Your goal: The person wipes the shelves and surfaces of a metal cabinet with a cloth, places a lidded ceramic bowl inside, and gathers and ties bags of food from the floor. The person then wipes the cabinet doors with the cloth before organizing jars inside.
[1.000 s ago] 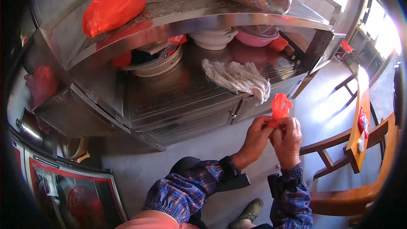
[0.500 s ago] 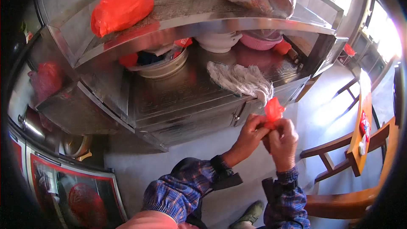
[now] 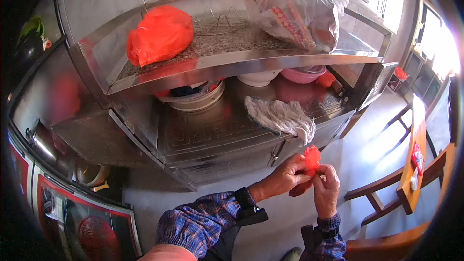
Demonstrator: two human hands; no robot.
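Note:
A small red plastic bag [image 3: 312, 157] is gathered between my two hands, its crumpled top sticking up and a darker, filled part hanging below. My left hand [image 3: 285, 176] pinches it from the left, fingers closed. From the right, my right hand [image 3: 326, 186] grips the bag's edge between thumb and fingers. What lies inside the bag cannot be made out. Just beyond my hands, a whitish rag [image 3: 282, 118] lies on the metal cabinet's lower shelf [image 3: 212, 130], with its frayed end hanging over the front edge.
On the upper shelf sit a full red bag [image 3: 162, 34], a wire rack [image 3: 220, 23] and a large clear bag [image 3: 302, 14]. Below are a basin [image 3: 198, 100], a white bowl [image 3: 258, 78] and a pink basket [image 3: 303, 74]. Wooden benches [image 3: 412, 164] stand at right.
My view has tilted upward, showing more of the upper shelf. My hands have moved slightly apart on the red bag, and its dark lower part now shows between them.

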